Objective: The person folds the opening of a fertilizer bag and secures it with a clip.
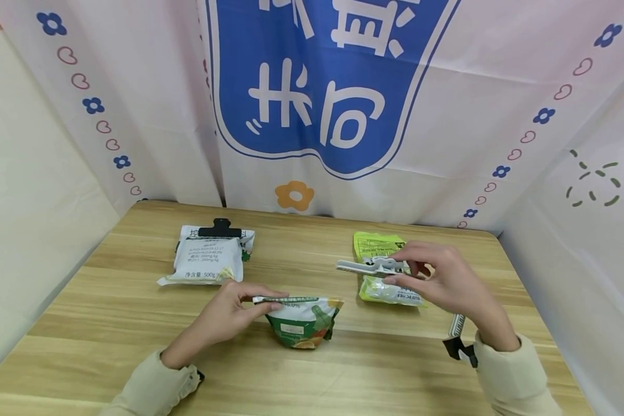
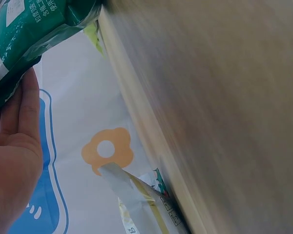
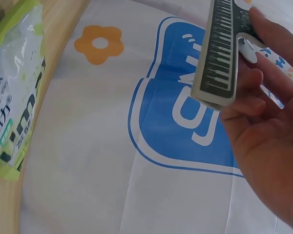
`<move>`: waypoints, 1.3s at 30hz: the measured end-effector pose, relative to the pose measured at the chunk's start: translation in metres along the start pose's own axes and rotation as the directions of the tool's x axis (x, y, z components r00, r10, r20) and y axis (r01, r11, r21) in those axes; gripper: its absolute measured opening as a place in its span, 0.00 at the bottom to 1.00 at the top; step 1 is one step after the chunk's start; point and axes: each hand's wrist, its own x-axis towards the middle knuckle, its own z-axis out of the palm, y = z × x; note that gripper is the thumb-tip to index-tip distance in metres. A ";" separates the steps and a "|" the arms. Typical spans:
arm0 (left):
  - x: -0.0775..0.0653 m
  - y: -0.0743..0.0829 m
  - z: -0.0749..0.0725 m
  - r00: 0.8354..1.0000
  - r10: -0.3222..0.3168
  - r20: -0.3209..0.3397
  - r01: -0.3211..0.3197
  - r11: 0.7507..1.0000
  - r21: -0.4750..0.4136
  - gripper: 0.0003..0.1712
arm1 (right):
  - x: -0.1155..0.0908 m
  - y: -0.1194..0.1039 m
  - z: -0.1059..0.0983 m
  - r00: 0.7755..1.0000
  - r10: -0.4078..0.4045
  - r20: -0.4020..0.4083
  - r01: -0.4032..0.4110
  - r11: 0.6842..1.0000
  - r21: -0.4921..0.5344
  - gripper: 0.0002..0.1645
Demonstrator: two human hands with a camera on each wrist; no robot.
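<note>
On my head feed the white fabric curtain with a blue emblem (image 1: 468,115) fills the back, above a pale wood-grain tabletop (image 1: 385,370). Far left on the wood I have a white printed plastic bag (image 1: 208,260); to the right lies a lime-green and white plastic bag (image 1: 379,292), partly covered by the person's right hand (image 1: 442,277). The green-and-white plastic bag with vegetable pictures (image 1: 301,323) is upright in the middle, nearer me; I can't tell whether its base bears on the wood. The left hand (image 1: 234,312) pinches its top edge, thumb in front, fingers behind. The right hand's thumb and fingers narrow onto a pale clip with a piano-key pattern (image 1: 361,267), raised apart from the middle bag. A black clip (image 1: 219,229) grips the white bag's top. Beside the right sleeve (image 1: 515,370) I see a small patterned strip (image 1: 456,325).
</note>
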 end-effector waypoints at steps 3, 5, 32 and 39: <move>0.000 -0.001 0.000 1.000 -0.004 0.002 0.004 1.000 -0.003 0.10 | 0.003 -0.002 0.005 1.000 -0.007 -0.012 0.007 1.000 0.015 0.16; 0.000 -0.001 0.000 1.000 -0.008 0.000 0.008 1.000 0.000 0.10 | 0.006 -0.003 0.009 1.000 -0.012 -0.014 0.013 0.999 0.030 0.16; 0.000 -0.001 0.001 1.000 -0.012 -0.002 0.012 1.000 -0.002 0.10 | 0.030 -0.019 0.046 0.994 -0.109 0.029 0.103 0.981 0.163 0.12; 0.000 0.000 0.001 0.999 -0.032 -0.003 0.032 0.999 -0.004 0.10 | 0.033 -0.023 0.056 0.994 -0.104 0.027 0.097 0.977 0.191 0.10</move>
